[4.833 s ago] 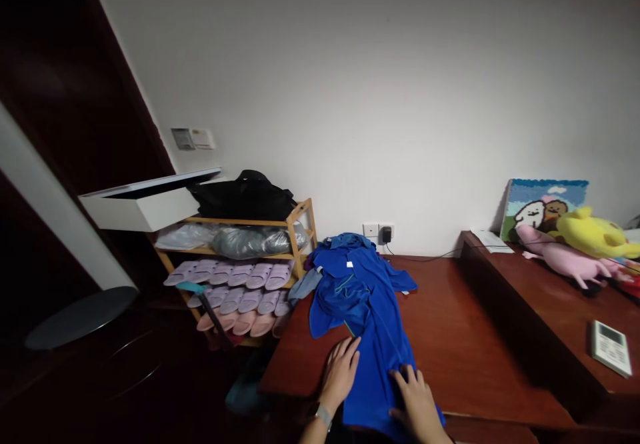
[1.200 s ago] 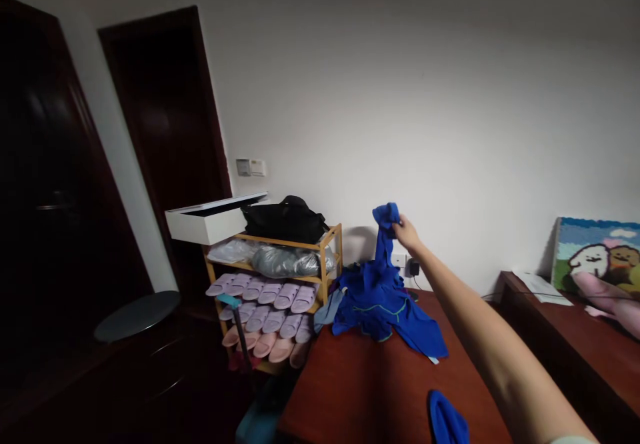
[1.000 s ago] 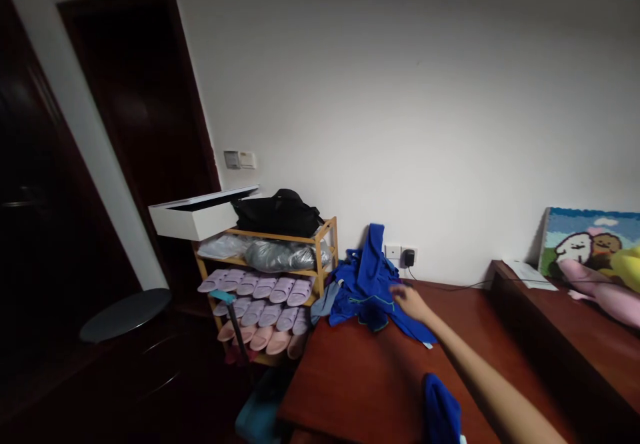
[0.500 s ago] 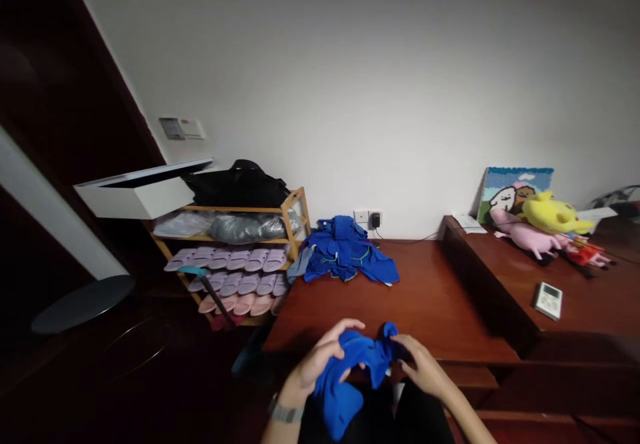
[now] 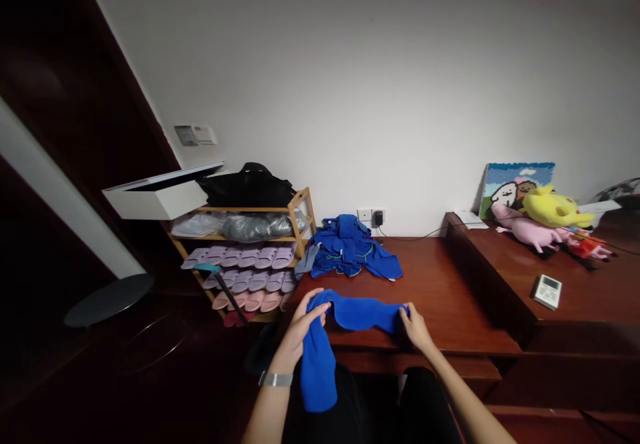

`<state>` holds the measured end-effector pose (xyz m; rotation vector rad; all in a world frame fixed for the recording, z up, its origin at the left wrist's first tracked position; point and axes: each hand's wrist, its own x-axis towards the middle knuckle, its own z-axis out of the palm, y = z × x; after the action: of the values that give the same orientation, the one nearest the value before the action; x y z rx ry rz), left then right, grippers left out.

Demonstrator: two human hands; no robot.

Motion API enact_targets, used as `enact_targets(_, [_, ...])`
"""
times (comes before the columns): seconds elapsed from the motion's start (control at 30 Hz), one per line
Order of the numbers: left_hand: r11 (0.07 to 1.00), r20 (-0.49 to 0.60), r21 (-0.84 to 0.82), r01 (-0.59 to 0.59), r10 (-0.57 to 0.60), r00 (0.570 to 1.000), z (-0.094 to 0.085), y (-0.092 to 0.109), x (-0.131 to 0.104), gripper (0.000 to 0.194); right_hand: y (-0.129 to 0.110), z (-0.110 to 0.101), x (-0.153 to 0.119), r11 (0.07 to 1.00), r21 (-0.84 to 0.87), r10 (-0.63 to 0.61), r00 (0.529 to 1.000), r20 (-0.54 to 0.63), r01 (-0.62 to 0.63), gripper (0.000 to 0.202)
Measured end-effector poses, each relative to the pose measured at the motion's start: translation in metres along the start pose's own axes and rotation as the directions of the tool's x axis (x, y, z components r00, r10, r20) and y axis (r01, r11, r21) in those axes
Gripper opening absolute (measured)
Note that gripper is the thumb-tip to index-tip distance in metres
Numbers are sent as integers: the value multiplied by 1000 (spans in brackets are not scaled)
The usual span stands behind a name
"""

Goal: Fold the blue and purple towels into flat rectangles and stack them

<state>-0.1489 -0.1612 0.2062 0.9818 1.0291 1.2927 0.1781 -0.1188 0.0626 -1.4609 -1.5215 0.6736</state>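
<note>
A long, narrow piece of blue cloth (image 5: 363,314) stretches between my two hands above the front edge of the brown table. My left hand (image 5: 303,324) grips it at the bend, and from there one end (image 5: 319,381) hangs down over my lap. At the other end, my right hand (image 5: 414,325) pinches the cloth between thumb and fingers. What kind of cloth piece it is I cannot tell. Behind it, a loose heap of blue clothes (image 5: 347,247) with some green edging lies at the back of the table (image 5: 425,284) against the wall.
On the left stands a wooden shoe rack (image 5: 301,231) with slippers (image 5: 250,257), a black bag (image 5: 250,187) and a white box (image 5: 155,201). To the right, a higher brown surface holds plush toys (image 5: 533,227) and a white remote (image 5: 547,292). A charger (image 5: 379,218) is plugged in behind.
The bunched blue cloth has been drawn out into a long strip. My right hand has closed on its end and moved up and right; my left hand has risen slightly.
</note>
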Motion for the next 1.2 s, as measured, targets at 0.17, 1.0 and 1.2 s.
enact_targets(0.17, [932,-38,361,-20,36,999,15,11,59,63,-22,-38,15,978,207,56,991,-122,-30,59])
enact_targets(1.0, [650,413,463,-603,444,795,155,-35,-9,31,-125,-98,-13,872,484,-7,988,152,-68,61])
enact_targets(1.2, [863,371,325,-386,259,892,154,-10,-15,35,-137,-105,-10,916,401,-66,979,191,-16,60])
